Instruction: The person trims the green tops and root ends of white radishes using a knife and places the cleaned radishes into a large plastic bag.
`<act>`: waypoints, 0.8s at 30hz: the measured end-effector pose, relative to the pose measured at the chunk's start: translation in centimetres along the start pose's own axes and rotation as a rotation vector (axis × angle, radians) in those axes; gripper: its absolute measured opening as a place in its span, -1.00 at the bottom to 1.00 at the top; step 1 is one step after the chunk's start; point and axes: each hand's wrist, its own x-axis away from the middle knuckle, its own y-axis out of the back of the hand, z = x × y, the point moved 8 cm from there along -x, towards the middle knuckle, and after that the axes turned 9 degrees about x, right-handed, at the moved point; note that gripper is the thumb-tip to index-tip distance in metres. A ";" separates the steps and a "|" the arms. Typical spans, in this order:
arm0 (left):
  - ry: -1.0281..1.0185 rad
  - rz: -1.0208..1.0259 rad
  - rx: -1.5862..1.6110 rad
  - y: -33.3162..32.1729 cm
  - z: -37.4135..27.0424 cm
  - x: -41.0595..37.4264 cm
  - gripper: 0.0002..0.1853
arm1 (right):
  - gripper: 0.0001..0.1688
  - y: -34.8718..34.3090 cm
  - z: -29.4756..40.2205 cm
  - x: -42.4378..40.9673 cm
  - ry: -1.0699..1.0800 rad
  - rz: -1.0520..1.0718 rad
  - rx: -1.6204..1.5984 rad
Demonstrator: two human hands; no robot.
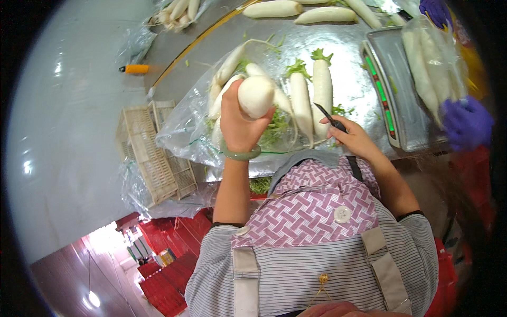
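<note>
My left hand, with a green bangle at its wrist, grips a white radish raised end-on above the clear plastic bag. Several more radishes and cut leaves lie on and about that bag. In my right hand is a small knife with a dark handle, its blade pointing up and left. Beneath the blade a radish with a short leafy top lies on the metal table, beside another leafy-topped radish.
On the right stands a scale with a lit display; bagged radishes rest on it, near a co-worker's purple-gloved hand. More radishes lie at the far side. A plastic basket and an orange-handled tool are at left.
</note>
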 end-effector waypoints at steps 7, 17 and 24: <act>-0.238 -0.106 -0.196 5.6 -2.2 3.4 -0.20 | -0.69 -5.1 5.1 -1.0 0.120 0.047 -0.239; -0.305 0.121 -0.207 5.7 -1.7 6.4 -0.25 | -0.43 -10.0 7.4 -0.7 0.006 0.139 -0.497; -0.434 0.541 -0.051 0.3 -3.1 7.2 -0.30 | -0.39 -10.6 5.3 1.4 -0.002 -0.010 -0.274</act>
